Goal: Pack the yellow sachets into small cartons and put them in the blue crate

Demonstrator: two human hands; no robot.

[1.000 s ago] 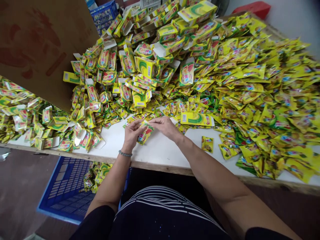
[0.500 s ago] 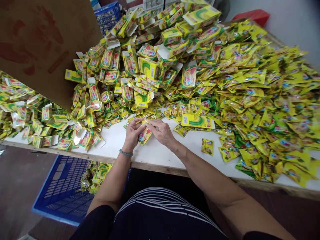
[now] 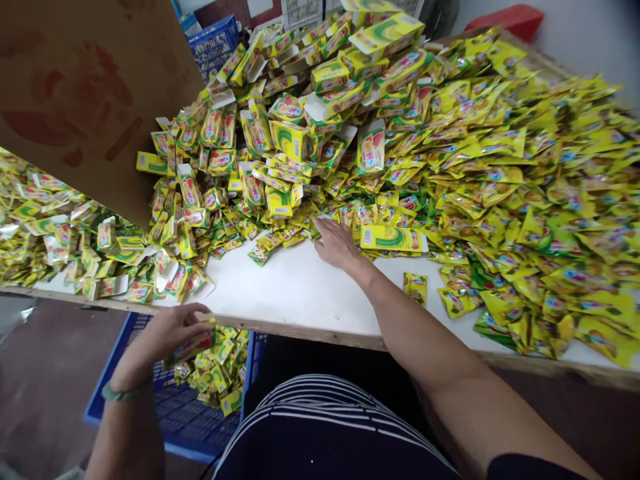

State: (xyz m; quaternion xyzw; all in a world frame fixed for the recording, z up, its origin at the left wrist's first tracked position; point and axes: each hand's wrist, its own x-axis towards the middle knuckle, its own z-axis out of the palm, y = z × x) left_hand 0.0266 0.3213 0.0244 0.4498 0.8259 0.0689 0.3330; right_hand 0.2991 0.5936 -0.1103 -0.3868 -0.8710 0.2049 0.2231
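Observation:
My left hand is closed around a small yellow and red box. It hangs just past the table's front edge, over a blue plastic crate that holds many similar yellow boxes. My right hand reaches to the front edge of the pile, with its fingertips at small yellow and green sachets and the thumb apart from the fingers. Beside that hand lies a longer yellow carton. Several small sachets lie to its left on the white table.
Yellow boxes with open flaps are heaped in the middle. A large mound of yellow packets covers the right side. At the left a big brown cardboard box leans over the heap. One lone sachet lies near the front right.
My hands have parted. The left one has carried the small box down and left over the crate; the right one has moved slightly right and forward to the sachets.

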